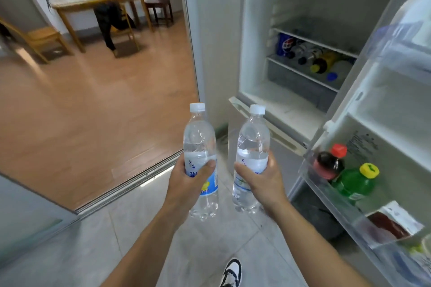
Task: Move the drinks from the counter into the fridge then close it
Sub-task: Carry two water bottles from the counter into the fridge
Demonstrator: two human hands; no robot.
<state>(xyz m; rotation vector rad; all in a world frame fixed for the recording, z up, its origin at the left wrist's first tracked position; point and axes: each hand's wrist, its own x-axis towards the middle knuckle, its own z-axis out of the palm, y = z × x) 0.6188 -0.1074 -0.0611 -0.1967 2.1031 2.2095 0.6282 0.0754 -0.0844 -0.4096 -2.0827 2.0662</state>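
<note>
2 bottles [200,147] in hands [186,184], fridge [303,53] right

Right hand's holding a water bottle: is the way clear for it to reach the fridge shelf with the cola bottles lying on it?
Probably yes. The fridge door stands wide open and nothing sits between the right hand and that shelf.

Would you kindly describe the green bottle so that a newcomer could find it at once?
Start at the open fridge door on the right and look down to its lower door shelf. The green bottle stands there beside a dark cola bottle. It alone has a green body and a yellow cap; its neighbour's cap is red.
</note>
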